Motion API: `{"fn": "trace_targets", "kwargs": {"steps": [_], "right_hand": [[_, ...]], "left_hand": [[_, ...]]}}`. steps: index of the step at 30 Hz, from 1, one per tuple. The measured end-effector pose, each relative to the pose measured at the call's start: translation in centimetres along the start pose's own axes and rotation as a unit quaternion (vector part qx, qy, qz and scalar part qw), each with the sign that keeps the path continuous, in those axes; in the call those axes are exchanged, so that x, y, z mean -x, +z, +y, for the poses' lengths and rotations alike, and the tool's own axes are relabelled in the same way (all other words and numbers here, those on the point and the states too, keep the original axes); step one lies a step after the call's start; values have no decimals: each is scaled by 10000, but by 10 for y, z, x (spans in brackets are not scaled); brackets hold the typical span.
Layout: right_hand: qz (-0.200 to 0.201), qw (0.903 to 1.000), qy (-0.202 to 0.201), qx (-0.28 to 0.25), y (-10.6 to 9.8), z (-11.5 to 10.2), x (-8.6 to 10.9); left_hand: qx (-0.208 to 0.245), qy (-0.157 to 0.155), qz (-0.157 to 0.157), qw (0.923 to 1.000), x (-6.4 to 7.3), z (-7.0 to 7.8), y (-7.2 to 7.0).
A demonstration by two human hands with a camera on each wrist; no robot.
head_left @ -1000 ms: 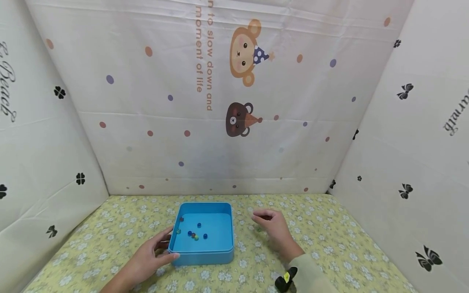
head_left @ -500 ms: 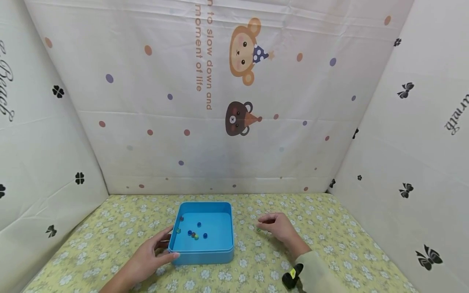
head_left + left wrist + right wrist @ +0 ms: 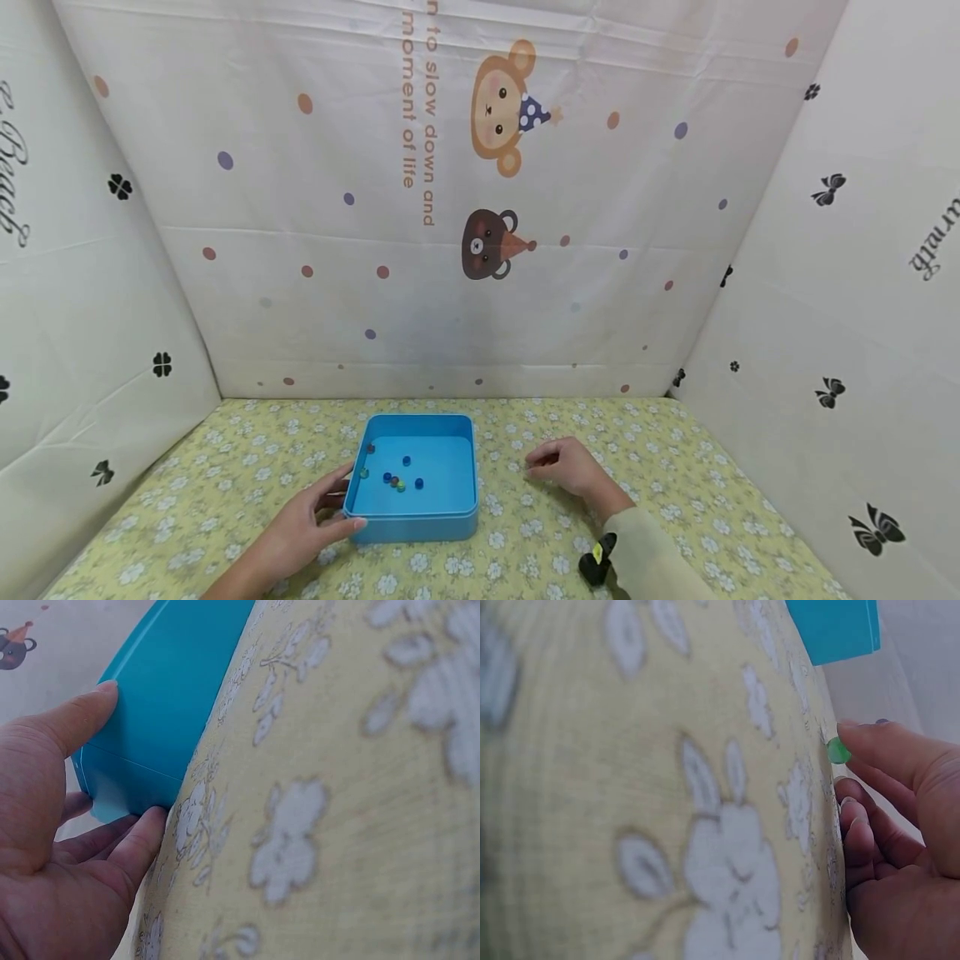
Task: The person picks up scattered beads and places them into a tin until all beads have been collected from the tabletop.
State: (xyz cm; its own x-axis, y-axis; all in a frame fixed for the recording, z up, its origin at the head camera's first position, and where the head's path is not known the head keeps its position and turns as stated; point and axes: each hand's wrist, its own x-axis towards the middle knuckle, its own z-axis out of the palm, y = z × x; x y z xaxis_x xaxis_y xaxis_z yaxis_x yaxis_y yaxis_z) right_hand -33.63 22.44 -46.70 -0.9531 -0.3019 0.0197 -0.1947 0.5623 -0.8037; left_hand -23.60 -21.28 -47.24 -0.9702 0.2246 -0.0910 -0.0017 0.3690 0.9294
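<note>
In the head view my left hand (image 3: 303,529) holds the blue square box (image 3: 420,530) at its near left corner. The left wrist view shows the thumb on one wall of the box (image 3: 176,675) and the other fingers around the corner, low by the cloth. Inside lie several small glass marbles: blue (image 3: 407,460), reddish-brown, green and yellow-green. Right of the box, my right hand (image 3: 573,471) is down at the cloth. Seen from the right wrist, its thumb and forefinger pinch a green marble (image 3: 838,751); the other fingers are curled. The head view hides this marble behind the fingers.
A yellow cloth (image 3: 517,546) with white flowers covers the table. Behind it rises a white printed sheet (image 3: 420,317), with more white sheets at left (image 3: 82,317) and right (image 3: 795,317). A black strap piece (image 3: 596,562) sits by the right sleeve.
My right hand has moved slightly right and down to the green marble on the cloth, and its fingers have closed around it. The left hand and the box have stayed in place.
</note>
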Motion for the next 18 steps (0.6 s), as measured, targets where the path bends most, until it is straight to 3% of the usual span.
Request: {"fn": "trace_targets", "kwargs": {"steps": [18], "right_hand": [[-38, 9993, -31, 361, -1, 1, -2]], "left_hand": [[-1, -46, 3, 10000, 0, 1, 1]]}}
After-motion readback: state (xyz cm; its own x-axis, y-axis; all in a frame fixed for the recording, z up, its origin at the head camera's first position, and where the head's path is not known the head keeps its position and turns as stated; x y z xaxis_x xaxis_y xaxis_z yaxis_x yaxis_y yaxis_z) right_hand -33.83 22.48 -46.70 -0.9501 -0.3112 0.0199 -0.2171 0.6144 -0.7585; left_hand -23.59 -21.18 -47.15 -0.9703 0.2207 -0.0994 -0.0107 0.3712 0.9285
